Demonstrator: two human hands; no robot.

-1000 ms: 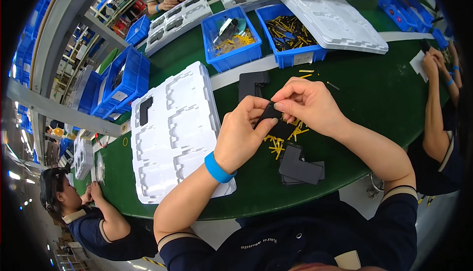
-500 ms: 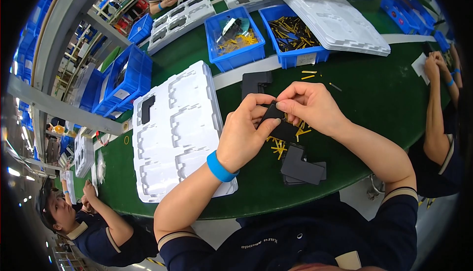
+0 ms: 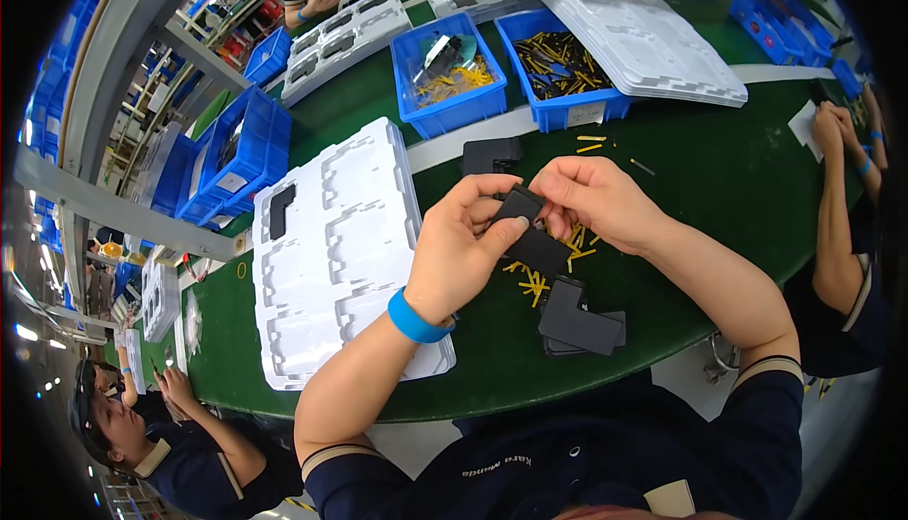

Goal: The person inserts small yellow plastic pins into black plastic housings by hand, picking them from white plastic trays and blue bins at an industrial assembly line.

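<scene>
A black L-shaped flat piece (image 3: 541, 251) is gripped by my left hand (image 3: 452, 248), with the thumb on its face and the fingers behind. Beside its upper end, my right hand (image 3: 598, 195) has thumb and fingertips pinched together; what lies between them is too small to make out. Under and around the piece lie yellow strips (image 3: 532, 287). More black L-shaped pieces (image 3: 579, 321) are stacked close to the table's near edge. Beyond my hands sits another dark stack (image 3: 487, 155).
A white moulded tray (image 3: 333, 236) at left holds one black L-shaped piece (image 3: 281, 212) in a pocket. Farther back stand two blue bins (image 3: 450, 121) (image 3: 567, 115) with yellow and black strips. Stacked white trays (image 3: 653, 43) lean on the right bin. Co-workers sit around the green table (image 3: 700, 189).
My left hand has tilted the black piece so more of its upper face shows. The right fingertips have shifted slightly right, off its top corner.
</scene>
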